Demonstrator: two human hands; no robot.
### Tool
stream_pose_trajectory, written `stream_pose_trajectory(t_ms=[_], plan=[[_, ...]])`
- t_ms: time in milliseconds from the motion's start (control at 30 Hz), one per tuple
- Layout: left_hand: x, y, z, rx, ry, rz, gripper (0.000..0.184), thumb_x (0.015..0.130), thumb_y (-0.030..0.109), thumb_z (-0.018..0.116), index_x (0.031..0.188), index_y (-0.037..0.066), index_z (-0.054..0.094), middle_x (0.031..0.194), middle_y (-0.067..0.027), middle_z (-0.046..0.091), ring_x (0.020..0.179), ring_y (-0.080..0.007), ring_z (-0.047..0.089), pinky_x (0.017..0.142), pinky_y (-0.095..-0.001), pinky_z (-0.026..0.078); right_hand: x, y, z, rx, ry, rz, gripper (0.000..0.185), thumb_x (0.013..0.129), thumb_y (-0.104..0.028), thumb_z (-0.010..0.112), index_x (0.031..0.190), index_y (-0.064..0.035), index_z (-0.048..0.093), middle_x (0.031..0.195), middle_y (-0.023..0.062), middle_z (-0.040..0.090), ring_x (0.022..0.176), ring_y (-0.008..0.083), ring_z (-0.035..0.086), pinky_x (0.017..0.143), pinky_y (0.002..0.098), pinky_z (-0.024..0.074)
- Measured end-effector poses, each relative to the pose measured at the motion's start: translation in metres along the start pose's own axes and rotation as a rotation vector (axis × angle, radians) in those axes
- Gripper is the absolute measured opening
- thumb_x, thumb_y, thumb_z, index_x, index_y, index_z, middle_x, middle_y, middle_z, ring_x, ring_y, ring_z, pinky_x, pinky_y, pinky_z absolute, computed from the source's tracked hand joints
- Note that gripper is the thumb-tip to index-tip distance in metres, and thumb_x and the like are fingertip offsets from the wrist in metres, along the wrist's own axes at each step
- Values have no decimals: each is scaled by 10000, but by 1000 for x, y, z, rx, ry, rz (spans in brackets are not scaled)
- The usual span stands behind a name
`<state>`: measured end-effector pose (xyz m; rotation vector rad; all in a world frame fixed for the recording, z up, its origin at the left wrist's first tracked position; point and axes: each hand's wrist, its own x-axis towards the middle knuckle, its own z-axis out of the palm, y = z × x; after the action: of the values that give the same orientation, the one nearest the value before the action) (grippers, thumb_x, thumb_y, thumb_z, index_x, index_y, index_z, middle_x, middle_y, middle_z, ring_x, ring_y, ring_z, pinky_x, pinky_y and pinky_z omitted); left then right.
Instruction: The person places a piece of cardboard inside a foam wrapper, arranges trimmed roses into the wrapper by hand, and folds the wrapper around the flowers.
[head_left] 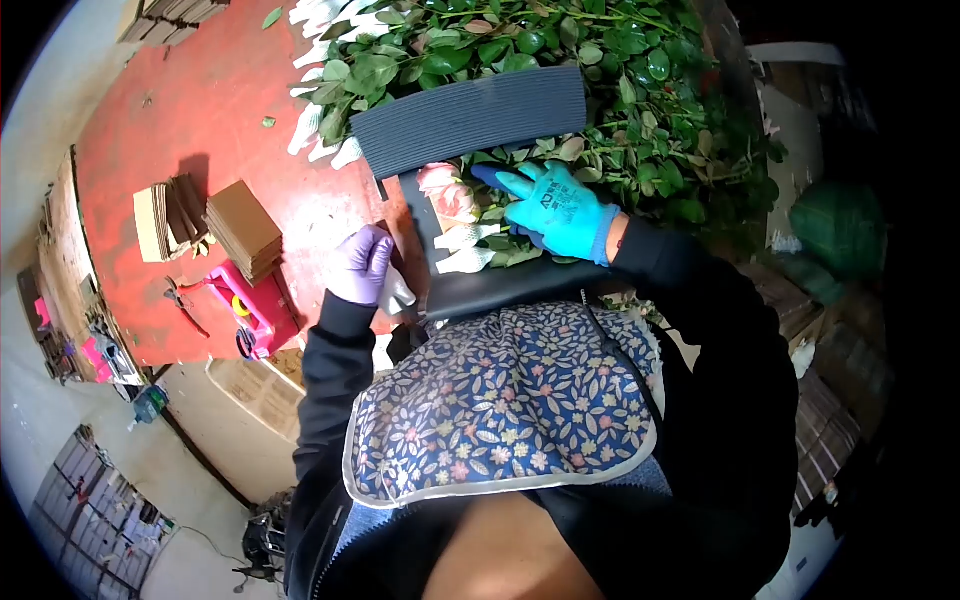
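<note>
My left hand (pixel 362 264), in a purple glove, is closed beside the left edge of a black stand (pixel 418 215). A whitish, shiny piece (pixel 398 292) shows just below its fingers; whether the hand grips it cannot be told. My right hand (pixel 560 210), in a turquoise glove with dark blue fingertips, lies over stems and leaves in the stand, fingers stretched and apart. Left of its fingertips are pink roses (pixel 450 195) beside a brown cardboard piece. Nearer me lie blooms in white netting sleeves (pixel 466 250). A ribbed black panel (pixel 470 118) rises behind them.
Many leafy rose stems (pixel 640 110) with white-sleeved heads (pixel 310 130) cover the back and right of the red table (pixel 130 120). At left stand cardboard stacks (pixel 245 228), a pink tape dispenser (pixel 255 312) and red-handled cutters (pixel 187 308). A floral apron (pixel 500 400) covers my lap.
</note>
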<state>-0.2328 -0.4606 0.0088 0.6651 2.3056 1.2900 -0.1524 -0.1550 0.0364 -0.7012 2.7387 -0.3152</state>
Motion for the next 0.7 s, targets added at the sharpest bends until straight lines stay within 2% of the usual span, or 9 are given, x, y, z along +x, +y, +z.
stream_pose_trajectory(t_ms=[67, 133, 167, 200, 267, 300, 433, 467, 700], plan=[[-1, 6, -1, 130, -88, 74, 67, 913, 100, 614, 931, 36, 625, 731, -113, 642, 664, -247, 639, 635, -339, 513, 1, 5, 2, 212, 132, -23, 176, 684, -85, 675, 859, -110, 686, 1501, 137, 372, 1094, 307, 532, 819, 434, 447], [4, 8, 18, -21, -94, 111, 138, 906, 132, 637, 1012, 45, 612, 781, -128, 657, 742, -264, 670, 667, -342, 524, 2, 6, 3, 227, 147, -52, 189, 668, -82, 679, 856, -104, 683, 1482, 130, 392, 1084, 301, 533, 803, 428, 450], [8, 10, 22, 38, -211, 47, 217, 895, 162, 660, 1075, 60, 598, 890, -138, 677, 827, -285, 684, 702, -348, 533, 1, 5, 1, 227, 129, -42, 195, 668, -88, 685, 862, -106, 686, 1479, 127, 395, 1080, 299, 533, 803, 430, 451], [10, 16, 29, -28, -248, 62, 225, 876, 199, 670, 1036, 61, 596, 894, -130, 665, 808, -296, 671, 687, -368, 529, -1, 5, -1, 224, 112, -25, 201, 667, -93, 690, 868, -108, 689, 1476, 124, 398, 1075, 296, 533, 803, 432, 452], [19, 38, 33, 383, -250, 266, 226, 856, 235, 669, 985, 67, 592, 813, -104, 636, 736, -307, 649, 645, -391, 517, -1, 3, -2, 199, 173, -35, 175, 701, -128, 711, 872, -102, 688, 1467, 119, 409, 1078, 293, 532, 828, 431, 455], [25, 41, 35, 462, -156, 451, 206, 850, 264, 648, 950, 92, 597, 725, -74, 587, 629, -270, 623, 548, -386, 498, -2, 4, -2, 209, 174, -41, 164, 707, -135, 715, 864, -98, 684, 1468, 118, 409, 1073, 293, 534, 832, 429, 455], [35, 50, 49, 793, -58, 759, 98, 835, 226, 609, 858, 133, 589, 661, -36, 528, 525, -183, 582, 417, -335, 449, -1, 5, -4, 279, 200, -49, 128, 718, -138, 715, 822, -85, 663, 1469, 119, 411, 1039, 291, 548, 832, 420, 456], [32, 59, 52, 926, -295, 538, 268, 826, 308, 650, 1008, 113, 617, 803, -32, 607, 588, -205, 605, 494, -331, 489, -2, 5, -4, 282, 206, -45, 128, 718, -138, 715, 822, -85, 663, 1469, 119, 411, 1039, 291, 548, 832, 420, 456], [26, 67, 32, 840, -206, 685, 159, 774, 166, 625, 924, 116, 611, 729, -49, 566, 594, -215, 603, 496, -340, 494, -6, 2, -5, 296, 243, -7, 107, 727, -104, 696, 820, -77, 651, 1459, 118, 428, 1003, 277, 569, 818, 406, 460]])
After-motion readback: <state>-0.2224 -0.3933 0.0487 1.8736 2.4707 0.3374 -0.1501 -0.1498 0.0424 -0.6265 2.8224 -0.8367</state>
